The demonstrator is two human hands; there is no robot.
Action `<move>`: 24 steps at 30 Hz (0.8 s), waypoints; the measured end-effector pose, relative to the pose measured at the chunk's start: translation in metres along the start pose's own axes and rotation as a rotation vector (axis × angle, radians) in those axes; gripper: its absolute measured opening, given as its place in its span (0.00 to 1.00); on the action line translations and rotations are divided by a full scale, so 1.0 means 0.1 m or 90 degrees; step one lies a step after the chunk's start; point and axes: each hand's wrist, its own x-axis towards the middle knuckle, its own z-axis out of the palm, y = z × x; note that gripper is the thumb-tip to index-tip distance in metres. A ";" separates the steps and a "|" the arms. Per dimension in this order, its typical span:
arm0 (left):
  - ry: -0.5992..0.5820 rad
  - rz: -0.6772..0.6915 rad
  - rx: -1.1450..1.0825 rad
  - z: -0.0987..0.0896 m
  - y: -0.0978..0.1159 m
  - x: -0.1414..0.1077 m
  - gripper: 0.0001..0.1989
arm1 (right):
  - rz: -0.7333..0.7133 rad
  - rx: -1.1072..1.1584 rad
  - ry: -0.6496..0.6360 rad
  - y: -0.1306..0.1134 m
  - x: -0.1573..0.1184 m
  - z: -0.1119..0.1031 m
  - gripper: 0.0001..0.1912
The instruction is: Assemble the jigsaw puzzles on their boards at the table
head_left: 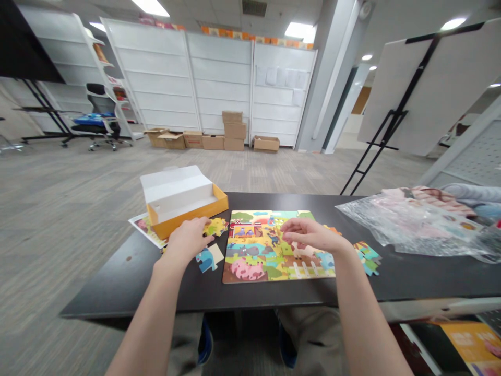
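Observation:
A farm-animal jigsaw puzzle (250, 250) lies flat on the black table, with a pink pig, a grey animal and a white fence on it. My left hand (190, 237) reaches to the puzzle's left, its thumb and forefinger apart at some yellow puzzle pieces (216, 226). Just below those fingers rests a loose piece with a blue animal (209, 258). Over the puzzle's right half hovers my right hand (309, 235), fingers loosely bent and apart, with nothing visible in them. It hides part of the picture. More loose pieces (368, 257) lie beyond my right wrist.
An open yellow box (188, 211) with a white inside stands at the table's back left, on a printed sheet (146, 230). Clear plastic packaging (422, 224) covers the right side of the table (274, 297). A whiteboard stand (376, 136) rises behind it.

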 end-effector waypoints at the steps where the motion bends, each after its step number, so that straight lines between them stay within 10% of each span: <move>1: 0.003 0.004 -0.011 -0.01 -0.01 0.00 0.21 | 0.004 -0.001 0.003 0.01 0.00 0.00 0.20; 7: 0.106 0.121 -0.209 -0.08 0.06 -0.01 0.23 | 0.030 -0.003 0.043 0.02 0.03 0.00 0.17; 12: 0.083 0.362 -0.398 -0.19 0.58 -0.16 0.23 | -0.023 -0.020 0.143 -0.15 0.09 0.14 0.17; 18: 0.004 0.505 -0.431 -0.07 1.17 -0.26 0.32 | -0.007 -0.011 0.050 -0.12 0.08 0.12 0.24; 24: -0.045 0.508 -0.443 0.00 1.31 -0.22 0.31 | -0.011 -0.024 -0.021 0.00 -0.08 -0.11 0.22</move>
